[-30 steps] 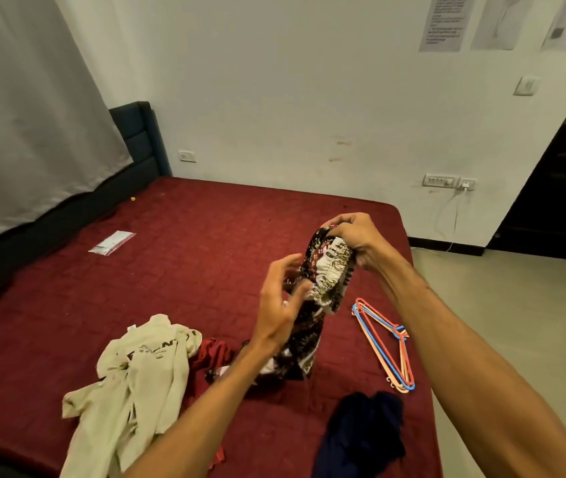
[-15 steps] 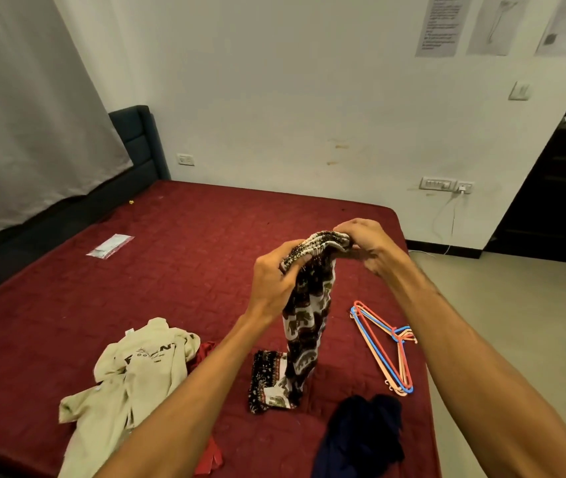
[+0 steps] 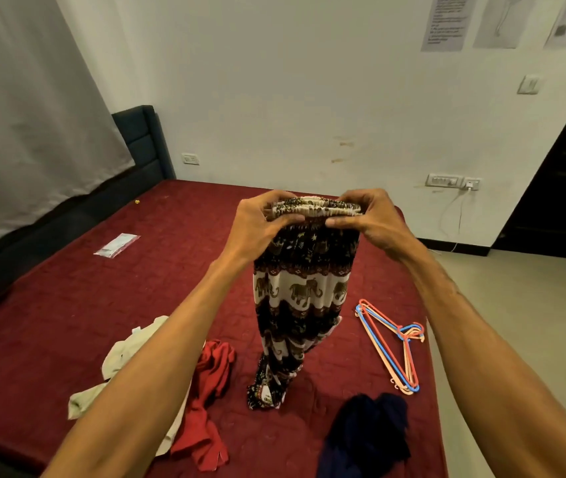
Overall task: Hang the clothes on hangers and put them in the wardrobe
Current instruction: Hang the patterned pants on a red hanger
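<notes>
the person holds a pair of elephant-print trousers (image 3: 304, 298) up over the red bed (image 3: 68, 305), gripping the gathered elastic waistband at both ends. the left hand (image 3: 261, 224) pinches the left end, fingers curled over the top edge and thumb pressed underneath; the right hand (image 3: 371, 219) does the same at the right end. both grips are closed narrow on the cloth. the legs hang straight down, and the cuffs touch the bed between a red garment (image 3: 211, 401) and a dark navy garment (image 3: 367, 436). a cream shirt (image 3: 126, 360) lies partly under the left forearm.

the step in hand looks like straightening the trousers before hanging; no hanger is in them yet, and three garments wait on the bed. the stack of plastic hangers (image 3: 390, 343) lies to the right, near the bed's edge, apart from the trousers. the next move likely calls for freeing one hand to pull a single hanger from the nested stack while the other keeps the waistband from slumping. no wardrobe shows in view.
</notes>
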